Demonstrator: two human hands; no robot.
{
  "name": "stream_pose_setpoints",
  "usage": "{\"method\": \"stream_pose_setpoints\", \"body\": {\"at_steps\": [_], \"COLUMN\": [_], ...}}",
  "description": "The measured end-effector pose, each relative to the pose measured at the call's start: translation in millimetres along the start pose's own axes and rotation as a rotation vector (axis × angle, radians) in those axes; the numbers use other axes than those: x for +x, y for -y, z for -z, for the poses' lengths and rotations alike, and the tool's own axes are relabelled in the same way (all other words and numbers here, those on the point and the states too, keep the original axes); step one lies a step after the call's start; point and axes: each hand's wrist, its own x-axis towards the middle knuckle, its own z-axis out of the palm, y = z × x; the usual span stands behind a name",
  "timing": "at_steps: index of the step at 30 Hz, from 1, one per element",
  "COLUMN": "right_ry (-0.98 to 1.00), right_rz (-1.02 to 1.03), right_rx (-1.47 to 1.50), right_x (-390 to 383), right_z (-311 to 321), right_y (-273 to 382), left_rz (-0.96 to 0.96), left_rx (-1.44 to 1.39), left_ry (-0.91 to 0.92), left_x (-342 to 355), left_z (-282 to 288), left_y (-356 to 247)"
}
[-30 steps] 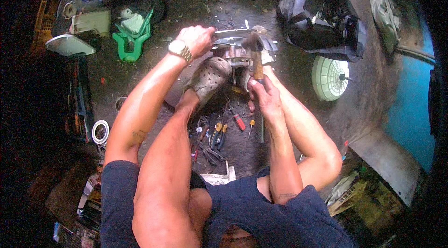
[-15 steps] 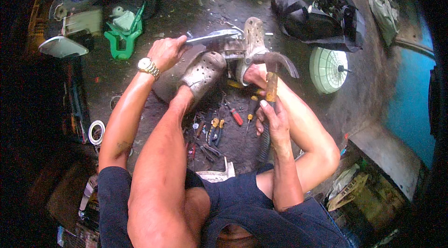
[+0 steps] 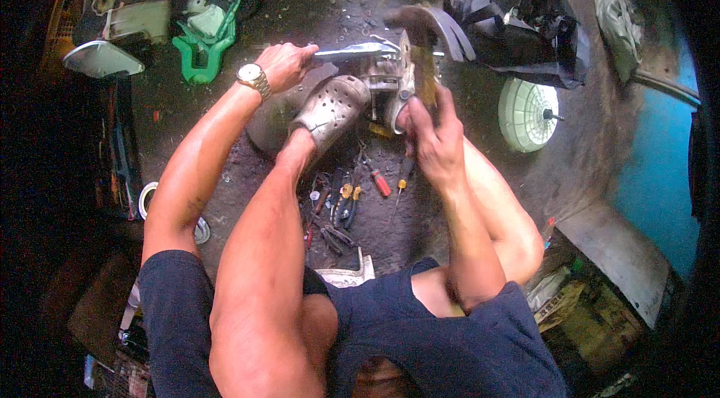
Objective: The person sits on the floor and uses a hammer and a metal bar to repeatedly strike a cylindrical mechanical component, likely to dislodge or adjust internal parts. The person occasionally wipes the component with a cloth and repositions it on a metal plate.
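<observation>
My left hand [image 3: 289, 64] is closed round one end of a long, flat metal bar [image 3: 349, 50], which lies across a metal assembly [image 3: 382, 76] between my two grey clogs [image 3: 330, 109]. My right hand [image 3: 435, 136] grips the yellowish handle of a claw hammer [image 3: 424, 72]. The motion-blurred hammer head [image 3: 424, 23] is up by the bar's far end, in front of the right clog; whether it touches anything I cannot tell. On the floor below the clogs lie a red screwdriver [image 3: 381, 184], a yellow-handled screwdriver [image 3: 403, 184] and several pliers [image 3: 346, 203].
A green plastic object [image 3: 196, 61] and a white panel [image 3: 101, 61] lie at upper left. A black bag-like object [image 3: 517, 23] is at upper right, above a pale round slotted drum [image 3: 525, 117]. A blue surface [image 3: 652, 181] stands at far right, beside a metal sheet [image 3: 615, 263].
Since half a second ago, the hammer and my right hand have swung upward and slightly left. My left hand has shifted right and up with the bar, after moving left earlier.
</observation>
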Motion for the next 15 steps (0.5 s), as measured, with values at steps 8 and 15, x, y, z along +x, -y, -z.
{"method": "stream_pose_setpoints", "body": {"at_steps": [8,15], "right_ry": [0.230,-0.025], "right_rz": [-0.306,0.491], "right_rx": [-0.007,0.702], "right_x": [33.0,31.7], "right_z": [23.6,95.6], "right_y": [-13.9,84.2], "left_rz": [-0.090,-0.053], "left_rx": [-0.001,-0.002], "left_ry": [0.020,0.008], "left_x": [3.2,-0.6], "left_z": [1.8,3.0], "left_y": [2.0,5.8]}}
